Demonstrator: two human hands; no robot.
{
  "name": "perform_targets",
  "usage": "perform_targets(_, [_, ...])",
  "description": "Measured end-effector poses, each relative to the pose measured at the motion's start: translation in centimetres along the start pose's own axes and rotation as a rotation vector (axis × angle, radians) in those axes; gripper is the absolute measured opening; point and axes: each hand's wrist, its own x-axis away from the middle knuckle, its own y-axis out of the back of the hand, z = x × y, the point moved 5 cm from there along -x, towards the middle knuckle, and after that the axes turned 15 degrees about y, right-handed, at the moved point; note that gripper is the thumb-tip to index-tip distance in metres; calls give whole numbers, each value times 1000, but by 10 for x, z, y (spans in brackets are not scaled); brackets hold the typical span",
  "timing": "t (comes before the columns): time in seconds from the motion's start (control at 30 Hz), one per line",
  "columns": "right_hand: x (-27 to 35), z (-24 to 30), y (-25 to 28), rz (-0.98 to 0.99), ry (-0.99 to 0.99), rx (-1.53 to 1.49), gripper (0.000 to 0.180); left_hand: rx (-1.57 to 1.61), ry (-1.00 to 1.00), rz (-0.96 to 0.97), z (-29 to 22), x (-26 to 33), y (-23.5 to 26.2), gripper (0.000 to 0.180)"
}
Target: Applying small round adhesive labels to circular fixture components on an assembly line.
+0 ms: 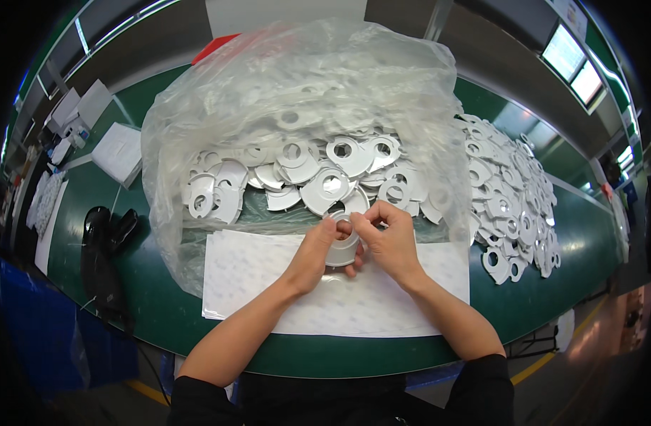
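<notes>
Between my two hands is a white plastic part [342,255] with a round hole, held up over the near edge of the pile. My left hand [313,254] grips its left side, thumb on top and fingertips showing underneath. On the upper right rim, my right hand [388,238] has thumb and forefinger closed together; whether a small bit sits in that pinch I cannot make out. Just beyond lie many like white parts [295,163], spilling from the mouth of a large clear plastic bag [219,92]. White sheets [268,284] lie under my hands and wrists.
On the right, a large heap of the same white parts [510,199] spreads over the green table [581,234]. A black tool or glove-like item [105,263] lies at the left edge. Behind it are a white stack [118,153] and small bottles [78,135].
</notes>
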Motion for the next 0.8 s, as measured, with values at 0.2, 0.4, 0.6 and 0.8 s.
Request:
perform_targets(0.2, [2,-2,1,-18,-25,120,35,-4,83,28,6,0,0,73])
perform_targets(0.4, [2,3,3,0,-22,360,43,-51,102,43,3,2,-3,77])
perform_targets(0.6, [3,26,1,87,205,790,46,-69,89,-4,0,4,-4,77])
perform_targets(0.8, [-1,33,3,222,376,740,35,69,131,-71,-1,1,3,77])
